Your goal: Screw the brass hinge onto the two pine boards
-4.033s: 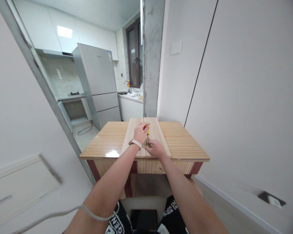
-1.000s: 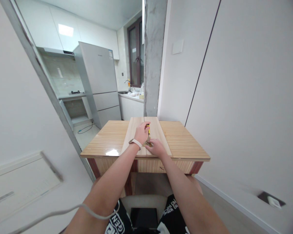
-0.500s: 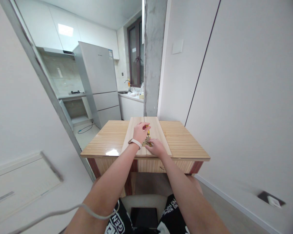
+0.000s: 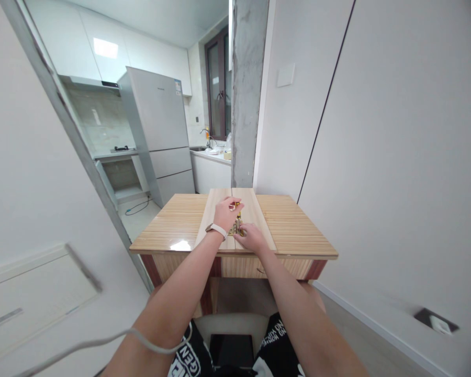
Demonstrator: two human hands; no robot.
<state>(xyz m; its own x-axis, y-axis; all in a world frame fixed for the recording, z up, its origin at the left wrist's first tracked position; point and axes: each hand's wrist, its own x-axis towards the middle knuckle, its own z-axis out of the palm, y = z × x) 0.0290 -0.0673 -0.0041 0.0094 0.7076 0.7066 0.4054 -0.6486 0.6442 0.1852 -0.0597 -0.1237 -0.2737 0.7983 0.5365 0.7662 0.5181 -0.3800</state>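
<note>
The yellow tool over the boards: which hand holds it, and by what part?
The left hand grips the screwdriver by its yellow handle top; the right hand rests by the brass hinge.

shorts (image 4: pixel 272 335): white capital letters on black cloth, at the bottom edge below the table (image 4: pixel 298 230); they run at a slant and are partly cut off by the arms and the picture edge. On the person's right leg "WOR" and "UN" can be made out, the rest not.
shorts, left leg (image 4: pixel 188 358): large white letters "GEN", cut off at both ends.
fridge (image 4: pixel 157 136): a small blue and white sticker (image 4: pixel 176 87) at the top right corner of its door, beyond the table to the left; print too small to read.
all else: no text, number or sign can be read.
</note>
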